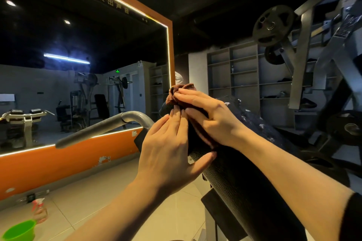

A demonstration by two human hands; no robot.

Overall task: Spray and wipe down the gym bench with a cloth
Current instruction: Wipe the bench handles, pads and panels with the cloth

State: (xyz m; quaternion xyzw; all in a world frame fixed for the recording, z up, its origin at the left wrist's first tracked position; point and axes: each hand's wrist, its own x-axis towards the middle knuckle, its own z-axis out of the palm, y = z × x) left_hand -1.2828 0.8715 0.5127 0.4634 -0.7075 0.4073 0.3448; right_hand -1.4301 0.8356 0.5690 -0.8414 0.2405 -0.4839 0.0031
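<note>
Head view — cloth [181, 95] under hands [207, 115]

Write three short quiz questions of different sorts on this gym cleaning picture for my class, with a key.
1. True or false: the spray bottle is in the person's left hand.
2. Which colour is the cloth on the bench pad? A green, B reddish brown, C white.
3. Fill in: beside the bottle on the floor stands a green ____.

Key
1. False: it stands on the floor.
2. B: the right hand presses it to the pad.
3. Cup.
</note>
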